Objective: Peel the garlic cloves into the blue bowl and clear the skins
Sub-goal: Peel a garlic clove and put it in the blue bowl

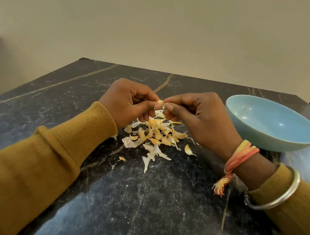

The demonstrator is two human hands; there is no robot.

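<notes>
Left hand (130, 102) and right hand (196, 113) pinch one pale garlic clove (160, 102) above loose papery skins (153, 137), beside the blue bowl (271, 124).

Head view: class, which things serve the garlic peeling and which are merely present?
Needed: small pale garlic clove pinched by left hand and right hand; pile of papery skins and cloves; round pale-blue bowl.
Merely present: silver metal bangle; orange thread wristband.
</notes>
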